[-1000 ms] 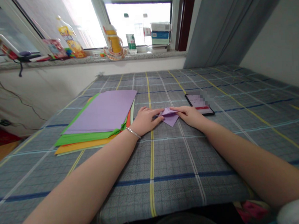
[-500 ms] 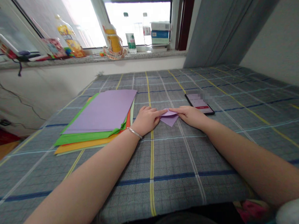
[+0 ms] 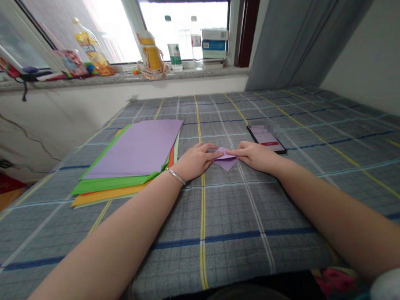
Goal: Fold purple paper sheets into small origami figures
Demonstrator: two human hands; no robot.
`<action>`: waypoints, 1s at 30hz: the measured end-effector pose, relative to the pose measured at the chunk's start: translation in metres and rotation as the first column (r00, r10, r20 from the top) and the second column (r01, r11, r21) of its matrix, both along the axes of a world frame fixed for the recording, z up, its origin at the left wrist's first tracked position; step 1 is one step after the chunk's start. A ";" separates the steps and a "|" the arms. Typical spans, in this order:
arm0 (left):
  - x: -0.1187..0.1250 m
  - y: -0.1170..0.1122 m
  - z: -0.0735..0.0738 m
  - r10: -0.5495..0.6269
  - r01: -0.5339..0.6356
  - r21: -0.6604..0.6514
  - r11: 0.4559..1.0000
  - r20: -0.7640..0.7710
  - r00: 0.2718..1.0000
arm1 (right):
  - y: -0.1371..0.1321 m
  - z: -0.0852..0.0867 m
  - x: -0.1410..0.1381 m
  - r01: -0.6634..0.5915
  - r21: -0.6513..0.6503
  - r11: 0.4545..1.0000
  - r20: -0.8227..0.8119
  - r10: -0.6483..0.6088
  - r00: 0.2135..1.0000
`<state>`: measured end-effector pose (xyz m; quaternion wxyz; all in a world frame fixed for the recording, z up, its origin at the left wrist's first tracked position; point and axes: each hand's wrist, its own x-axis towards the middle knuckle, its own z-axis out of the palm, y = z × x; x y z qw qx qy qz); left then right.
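- Head cam, my feed: small folded purple paper (image 3: 226, 161) lies on gray plaid cloth (image 3: 229, 210), btwn the two hands, one pointed corner toward the wearer.
- L hand (image 3: 198, 160): fingertips on paper's L side, fingers bent; I can't tell if it's pinching or just pressing.
- R hand (image 3: 255, 155): index fingertip on paper's R side, other fingers curled; pinch vs. press, can't tell from here either.
- Silver bracelet (image 3: 177, 176) on L wrist.
- Phone (image 3: 265, 139) just beyond R hand, lying flat, screen up w/ red bar; part of it's pixelated.
- To the L I've got paper stack (image 3: 136, 148): purple on top, green, orange etc. below.
- Far side: windowsill (image 3: 120, 78) w/ yellow-labeled bottle (image 3: 92, 48), yellow jug (image 3: 152, 58), clear bottles (image 3: 196, 42), boxes (image 3: 214, 45).
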<state>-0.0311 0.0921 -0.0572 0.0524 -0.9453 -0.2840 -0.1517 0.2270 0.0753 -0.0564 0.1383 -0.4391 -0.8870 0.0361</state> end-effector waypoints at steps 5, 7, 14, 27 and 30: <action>-0.002 -0.001 0.006 -0.044 0.039 -0.057 0.998 -0.088 0.995 | -0.006 0.005 0.000 0.013 -0.044 0.999 -0.042 -0.015 0.999; -0.002 -0.002 0.007 -0.041 0.036 -0.060 0.998 -0.086 0.995 | -0.008 0.006 -0.001 0.044 -0.097 0.994 -0.076 -0.051 0.996; 0.013 -0.017 0.011 0.094 -0.095 -0.028 0.995 -0.022 0.995 | -0.010 0.006 -0.013 0.216 -0.139 0.966 -0.095 -0.230 0.969; 0.036 -0.032 0.006 0.282 -0.279 0.070 0.958 -0.050 0.958 | -0.016 0.010 -0.024 0.264 -0.026 0.964 0.063 -0.262 0.963; 0.038 -0.033 0.005 0.290 -0.285 0.068 0.956 -0.068 0.955 | -0.018 0.013 -0.026 0.281 -0.004 0.960 0.102 -0.279 0.955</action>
